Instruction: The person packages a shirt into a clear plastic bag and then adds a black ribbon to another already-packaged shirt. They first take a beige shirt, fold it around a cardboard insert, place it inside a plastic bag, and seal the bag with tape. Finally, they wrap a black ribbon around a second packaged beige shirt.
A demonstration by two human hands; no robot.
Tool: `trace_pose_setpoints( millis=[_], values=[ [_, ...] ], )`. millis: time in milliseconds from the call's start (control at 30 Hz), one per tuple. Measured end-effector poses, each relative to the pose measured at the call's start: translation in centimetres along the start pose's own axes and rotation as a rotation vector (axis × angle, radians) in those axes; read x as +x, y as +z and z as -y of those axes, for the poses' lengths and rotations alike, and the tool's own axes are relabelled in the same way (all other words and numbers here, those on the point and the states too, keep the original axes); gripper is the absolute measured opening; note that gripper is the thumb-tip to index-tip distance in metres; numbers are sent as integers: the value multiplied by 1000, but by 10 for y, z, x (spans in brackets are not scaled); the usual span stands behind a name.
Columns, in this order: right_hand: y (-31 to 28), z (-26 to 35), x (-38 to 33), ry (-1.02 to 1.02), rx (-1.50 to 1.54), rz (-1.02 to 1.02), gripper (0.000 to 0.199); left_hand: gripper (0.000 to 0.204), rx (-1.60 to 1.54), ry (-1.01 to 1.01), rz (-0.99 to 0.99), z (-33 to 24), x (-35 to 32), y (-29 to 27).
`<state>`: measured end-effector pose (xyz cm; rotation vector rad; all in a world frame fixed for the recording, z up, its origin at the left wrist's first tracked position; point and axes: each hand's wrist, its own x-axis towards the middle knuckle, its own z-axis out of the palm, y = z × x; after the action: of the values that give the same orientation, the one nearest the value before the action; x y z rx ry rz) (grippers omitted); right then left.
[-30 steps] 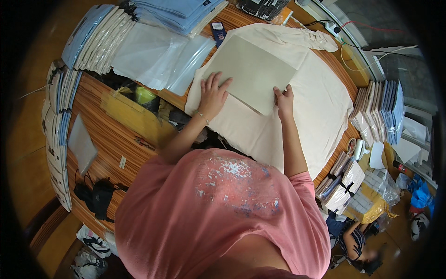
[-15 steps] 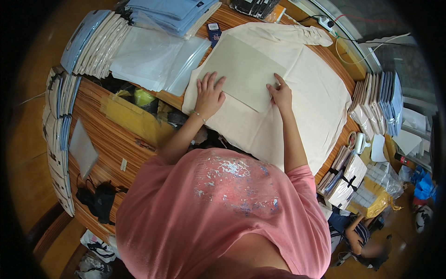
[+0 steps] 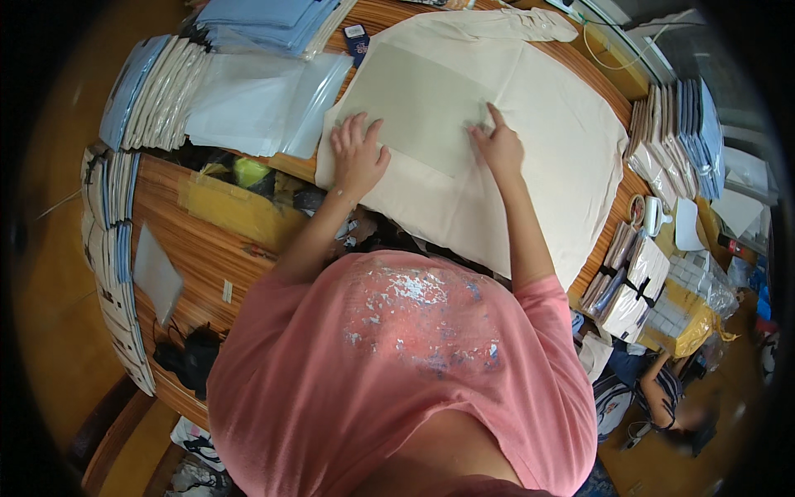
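A greyish-green rectangular board (image 3: 422,103) lies flat on a spread cream cloth (image 3: 567,157), which covers much of the striped wooden table. My left hand (image 3: 358,159) is open, its fingers spread at the board's near-left edge. At the board's right edge is my right hand (image 3: 498,149), with the index finger stretched out and the thumb apart from it; its other fingers are partly hidden. Neither hand grips anything that I can see. A gathered strip of the cloth (image 3: 542,25) lies along the far side.
Clear plastic bags (image 3: 248,99) lie left of the cloth, beside bagged folded garments (image 3: 170,91) and a blue stack (image 3: 265,25). More packed garments (image 3: 662,132) stand at the right, near a tape roll (image 3: 637,209). An open drawer (image 3: 236,207) sits below the table edge. Another person (image 3: 658,389) is at lower right.
The whole view has shifted, so the board and cloth sit higher in the picture. My hands stay by the board's left and right edges, with the left fingers a little more spread.
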<state>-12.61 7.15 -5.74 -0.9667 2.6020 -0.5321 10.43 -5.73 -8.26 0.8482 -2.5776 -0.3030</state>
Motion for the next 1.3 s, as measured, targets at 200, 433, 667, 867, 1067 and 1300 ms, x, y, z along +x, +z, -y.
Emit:
trace_pose_setpoints(
  millis=[200,433,667,867,1067,1300],
  values=[
    [-58,-146,-157,394,289,933,44,33,-915,-735,1266,9,-94,-18],
    [-7,-301,-305,845,1540,-110,42,47,-1789,-1350,551,32,-159,139],
    [-6,-277,-294,1144,1349,-214,23,49,-2373,-1592,501,96,-183,151],
    [-69,-239,-271,887,1243,-384,26,44,-1475,-1221,-287,-36,-84,-39],
    [-114,-264,-168,510,1529,-489,31,41,-1561,-449,-185,-91,41,-37],
    [-128,-275,-117,470,1500,-250,27,35,-291,603,304,-95,124,49]
  ],
)
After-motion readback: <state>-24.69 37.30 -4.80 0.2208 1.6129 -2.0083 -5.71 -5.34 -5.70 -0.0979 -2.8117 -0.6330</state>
